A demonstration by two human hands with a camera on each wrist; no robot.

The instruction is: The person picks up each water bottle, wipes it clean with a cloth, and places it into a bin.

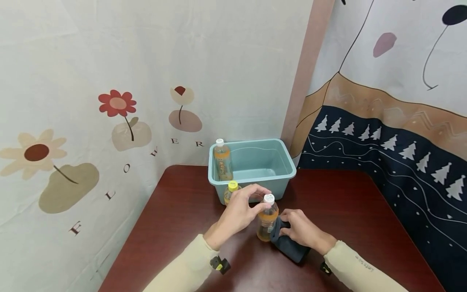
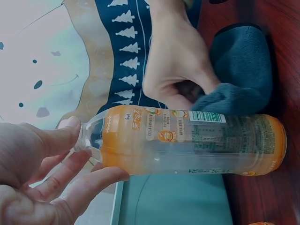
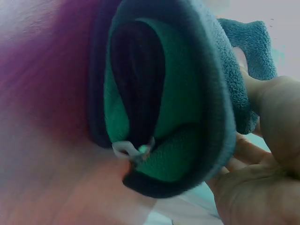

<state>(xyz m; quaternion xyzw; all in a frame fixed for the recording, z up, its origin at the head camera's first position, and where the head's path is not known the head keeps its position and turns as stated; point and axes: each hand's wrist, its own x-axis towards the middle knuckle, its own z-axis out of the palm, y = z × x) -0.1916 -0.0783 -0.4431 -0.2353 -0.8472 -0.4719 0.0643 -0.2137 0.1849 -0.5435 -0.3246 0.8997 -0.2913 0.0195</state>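
A plastic drink bottle (image 1: 268, 225) with a white cap and an orange-printed label stands on the table. My left hand (image 1: 238, 209) grips it near the neck; the thumb and fingers wrap round the clear shoulder below the cap in the left wrist view. In my right hand (image 1: 304, 231) is a dark blue-grey towel (image 1: 292, 247), pinched and bunched against the bottle's lower side. The rest of the towel (image 2: 243, 65) hangs folded to the table, and a small loop with a tag (image 3: 136, 84) shows in the right wrist view.
Behind the hands sits a light blue plastic basin (image 1: 251, 180), with another white-capped bottle (image 1: 223, 162) inside at its left end. A yellow-capped bottle (image 1: 232, 190) stands before the basin, partly hidden by my left hand. Printed cloth hangs behind the red-brown table (image 1: 175, 227).
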